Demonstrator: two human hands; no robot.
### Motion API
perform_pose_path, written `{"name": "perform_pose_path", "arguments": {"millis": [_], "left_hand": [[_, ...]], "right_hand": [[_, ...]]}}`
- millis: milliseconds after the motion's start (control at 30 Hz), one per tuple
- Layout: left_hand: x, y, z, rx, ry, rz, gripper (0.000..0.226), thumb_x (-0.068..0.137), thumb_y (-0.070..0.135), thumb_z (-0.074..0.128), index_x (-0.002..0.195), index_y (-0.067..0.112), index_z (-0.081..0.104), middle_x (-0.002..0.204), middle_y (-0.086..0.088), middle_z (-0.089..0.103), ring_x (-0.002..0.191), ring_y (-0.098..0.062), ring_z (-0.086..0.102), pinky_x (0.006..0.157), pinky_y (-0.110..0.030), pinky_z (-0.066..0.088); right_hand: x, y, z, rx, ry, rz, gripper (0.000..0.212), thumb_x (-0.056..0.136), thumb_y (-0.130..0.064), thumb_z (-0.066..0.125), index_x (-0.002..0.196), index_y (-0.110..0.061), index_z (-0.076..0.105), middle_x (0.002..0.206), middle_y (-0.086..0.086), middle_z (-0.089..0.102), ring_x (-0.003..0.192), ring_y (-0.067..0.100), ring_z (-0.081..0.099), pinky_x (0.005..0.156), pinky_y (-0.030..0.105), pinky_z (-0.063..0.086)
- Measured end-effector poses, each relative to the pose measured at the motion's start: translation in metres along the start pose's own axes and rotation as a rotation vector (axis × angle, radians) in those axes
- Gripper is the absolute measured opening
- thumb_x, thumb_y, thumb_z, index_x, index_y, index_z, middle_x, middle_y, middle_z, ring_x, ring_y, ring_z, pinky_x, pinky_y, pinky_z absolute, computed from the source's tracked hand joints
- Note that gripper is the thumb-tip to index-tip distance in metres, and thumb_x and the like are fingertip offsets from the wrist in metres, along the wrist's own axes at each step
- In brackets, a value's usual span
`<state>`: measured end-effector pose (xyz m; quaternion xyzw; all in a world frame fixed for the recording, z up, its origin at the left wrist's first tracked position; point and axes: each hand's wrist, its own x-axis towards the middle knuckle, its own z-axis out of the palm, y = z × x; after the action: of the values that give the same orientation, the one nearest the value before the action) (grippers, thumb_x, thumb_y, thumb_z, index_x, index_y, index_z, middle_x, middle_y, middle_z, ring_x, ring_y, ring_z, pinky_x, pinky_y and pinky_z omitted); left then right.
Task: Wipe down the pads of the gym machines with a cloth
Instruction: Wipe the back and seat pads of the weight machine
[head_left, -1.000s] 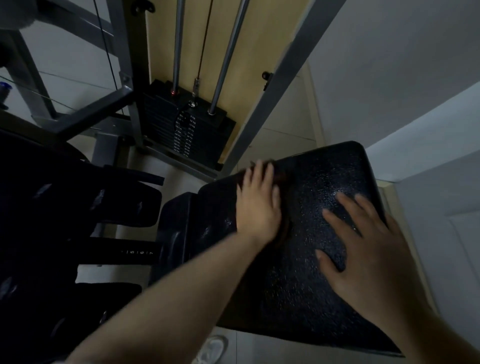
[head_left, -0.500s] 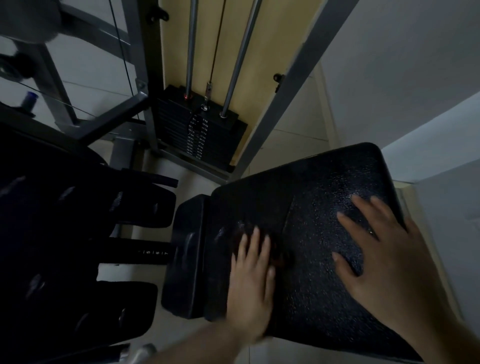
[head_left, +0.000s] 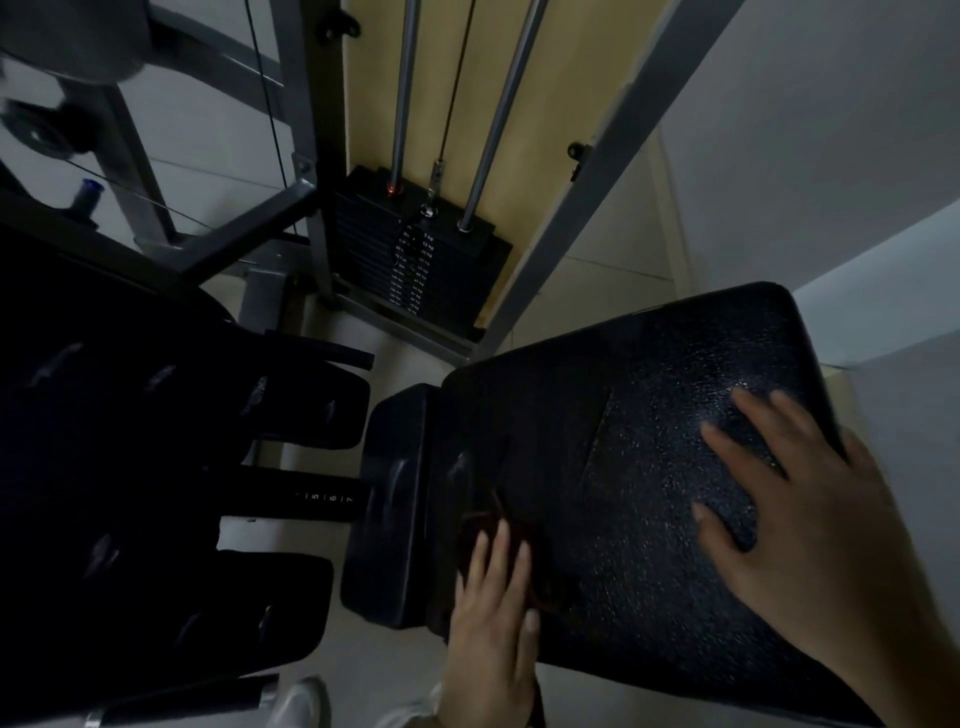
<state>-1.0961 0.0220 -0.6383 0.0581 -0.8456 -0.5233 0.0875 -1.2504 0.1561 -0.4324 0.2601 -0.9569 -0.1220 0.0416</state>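
A large black textured pad (head_left: 649, 467) fills the lower right, with a smaller black pad (head_left: 389, 504) joined at its left edge. My left hand (head_left: 493, 613) lies flat with straight fingers at the big pad's near-left corner, pressing a dark reddish cloth (head_left: 498, 525) that shows only around the fingertips. My right hand (head_left: 795, 519) rests spread and flat on the pad's right side, holding nothing.
A weight stack (head_left: 415, 260) with two chrome guide rods (head_left: 498, 114) stands behind the pad inside a grey steel frame (head_left: 597, 182). More black pads (head_left: 156, 467) of another machine sit at left. White walls (head_left: 831, 130) close in on the right. A white shoe (head_left: 306, 701) shows at the bottom.
My left hand has slid the cloth from the pad's far-left part toward me to its near-left corner. My right hand has stayed planted on the pad's right side.
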Motion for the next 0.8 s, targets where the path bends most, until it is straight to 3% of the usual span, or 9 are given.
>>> {"name": "perform_pose_path", "arguments": {"millis": [100, 167, 300, 467, 600, 700, 800], "left_hand": [[0.050, -0.001, -0.009, -0.030, -0.044, -0.090, 0.051, 0.100, 0.047, 0.015, 0.149, 0.041, 0.002, 0.158, 0.020, -0.009, 0.146, -0.007, -0.011, 0.117, -0.040, 0.004], [0.111, -0.004, -0.013, 0.009, -0.019, -0.180, 0.048, 0.101, 0.044, 0.018, 0.146, 0.042, 0.001, 0.157, 0.018, -0.012, 0.144, -0.006, -0.015, 0.120, -0.039, 0.000], [0.192, -0.006, -0.018, 0.073, -0.046, -0.360, 0.051, 0.104, 0.037, 0.022, 0.152, 0.029, 0.009, 0.160, 0.004, -0.003, 0.147, -0.020, -0.005, 0.119, -0.044, 0.001], [0.107, 0.007, -0.009, -0.014, -0.007, -0.208, 0.050, 0.099, 0.051, 0.014, 0.147, 0.042, 0.002, 0.158, 0.016, -0.010, 0.145, -0.009, -0.015, 0.119, -0.041, -0.002], [0.018, 0.028, -0.002, -0.017, -0.077, 0.021, 0.051, 0.100, 0.045, 0.018, 0.148, 0.048, 0.001, 0.159, 0.017, -0.002, 0.147, -0.011, -0.005, 0.114, -0.042, 0.003], [0.054, 0.019, -0.008, -0.015, -0.101, 0.029, 0.052, 0.099, 0.044, 0.020, 0.147, 0.046, 0.003, 0.158, 0.022, -0.008, 0.146, -0.007, -0.010, 0.116, -0.041, 0.001], [0.137, 0.012, -0.012, 0.017, -0.026, -0.082, 0.049, 0.100, 0.044, 0.022, 0.147, 0.039, 0.009, 0.158, 0.018, -0.004, 0.146, -0.008, -0.010, 0.120, -0.043, 0.002]], "right_hand": [[0.000, -0.001, 0.000, -0.007, 0.003, 0.007, 0.065, 0.077, -0.047, 0.041, 0.124, -0.008, 0.063, 0.145, 0.014, 0.044, 0.136, 0.033, 0.036, 0.101, 0.062, 0.035], [0.000, -0.001, -0.001, -0.034, -0.012, 0.005, 0.065, 0.078, -0.048, 0.040, 0.124, -0.008, 0.063, 0.145, 0.014, 0.043, 0.136, 0.033, 0.037, 0.100, 0.062, 0.036], [0.000, -0.007, -0.003, -0.132, -0.064, 0.035, 0.067, 0.082, -0.053, 0.035, 0.130, -0.012, 0.058, 0.148, 0.013, 0.040, 0.138, 0.032, 0.035, 0.103, 0.060, 0.033], [-0.007, -0.025, 0.000, -0.248, -0.072, 0.074, 0.066, 0.089, -0.047, 0.032, 0.140, -0.008, 0.047, 0.151, 0.020, 0.033, 0.140, 0.037, 0.029, 0.108, 0.061, 0.017], [-0.010, -0.053, 0.018, -0.182, -0.081, 0.045, 0.065, 0.088, -0.041, 0.029, 0.136, -0.002, 0.050, 0.148, 0.023, 0.034, 0.138, 0.037, 0.033, 0.112, 0.053, 0.016], [-0.007, -0.062, 0.026, -0.135, -0.092, 0.028, 0.064, 0.087, -0.038, 0.028, 0.133, -0.001, 0.053, 0.147, 0.023, 0.037, 0.136, 0.036, 0.037, 0.112, 0.050, 0.020], [-0.009, -0.058, 0.027, -0.119, -0.066, 0.041, 0.063, 0.087, -0.039, 0.030, 0.132, -0.002, 0.054, 0.147, 0.022, 0.039, 0.136, 0.035, 0.038, 0.111, 0.049, 0.022]]}}
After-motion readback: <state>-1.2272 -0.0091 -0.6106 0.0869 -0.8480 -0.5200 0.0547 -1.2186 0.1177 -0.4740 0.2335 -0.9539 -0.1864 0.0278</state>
